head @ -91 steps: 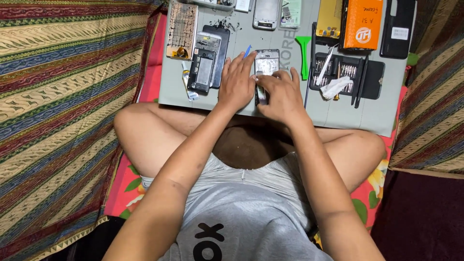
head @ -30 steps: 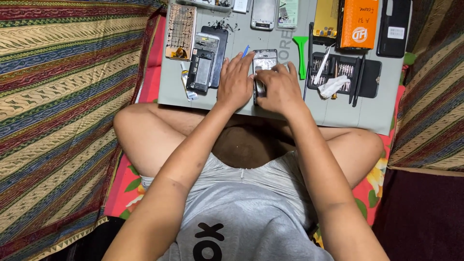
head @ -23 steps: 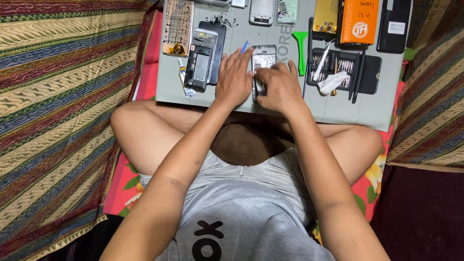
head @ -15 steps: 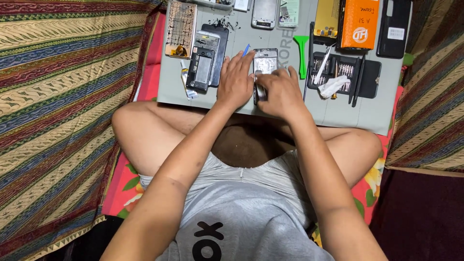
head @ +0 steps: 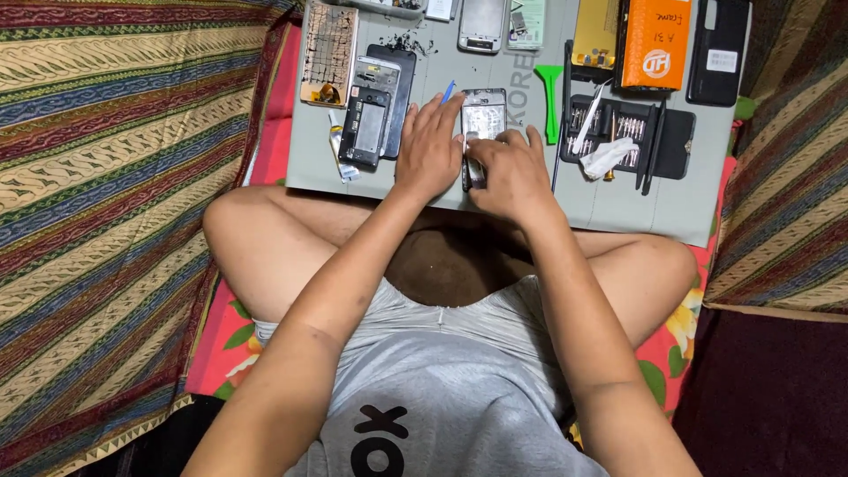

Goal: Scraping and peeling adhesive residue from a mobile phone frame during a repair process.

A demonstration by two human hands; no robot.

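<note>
The opened phone [head: 483, 119] lies on the grey work mat [head: 618, 208], which rests across the person's crossed legs. Against the pictures from moments before, hardly anything has shifted: both hands stay on the phone and only the view has wobbled, so the close work on it is continuing. The left hand [head: 430, 150] presses flat beside the phone's left edge, fingers spread and released. The right hand [head: 510, 172] has its fingers clenched at the phone's lower end; what they pinch cannot be told. Right of the phone lie a green pry tool [head: 551, 97] and a black screwdriver-bit case [head: 632, 137]; left of it lies another dismantled phone [head: 367, 124]
</note>
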